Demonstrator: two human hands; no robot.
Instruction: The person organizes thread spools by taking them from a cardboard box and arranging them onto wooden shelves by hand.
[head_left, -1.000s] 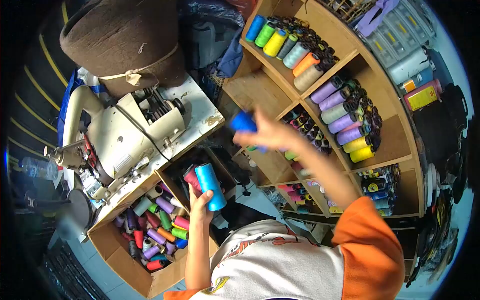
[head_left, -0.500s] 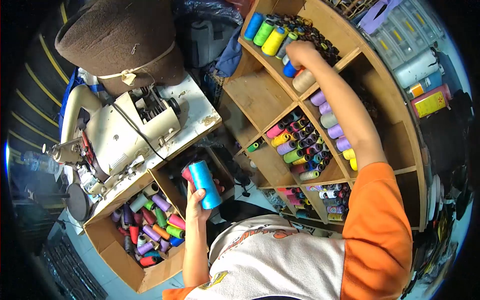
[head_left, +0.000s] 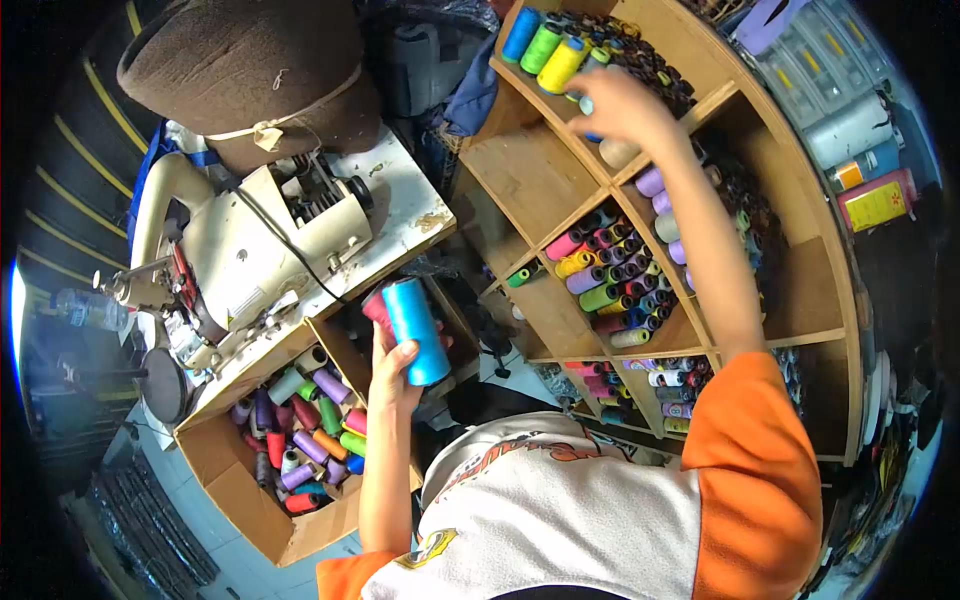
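Upright in my left hand point(head_left: 392, 365) are a bright blue thread spool point(head_left: 415, 330) and a dark red one point(head_left: 376, 309) behind it, with my fingers wrapped round them. My right hand point(head_left: 628, 108) hovers over the front row of the upper shelf compartment, thumb and fingers apart, holding nothing that I can see. Beside it stand a yellow spool point(head_left: 561, 66), a green one point(head_left: 541, 47) and a blue one point(head_left: 519, 35). Partly hidden under my palm is a beige spool point(head_left: 618, 152).
A wooden shelf point(head_left: 612, 188) with several compartments of thread spools fills the right. On the left, a cardboard box point(head_left: 225, 480) holds mixed spools beneath a table with a sewing machine point(head_left: 250, 250). A brown cloth bundle point(head_left: 240, 70) sits behind the machine.
My right hand has lifted off the spools and its fingers have spread. The left hand keeps its two spools, now slightly higher in view. The whole view has shifted a little.
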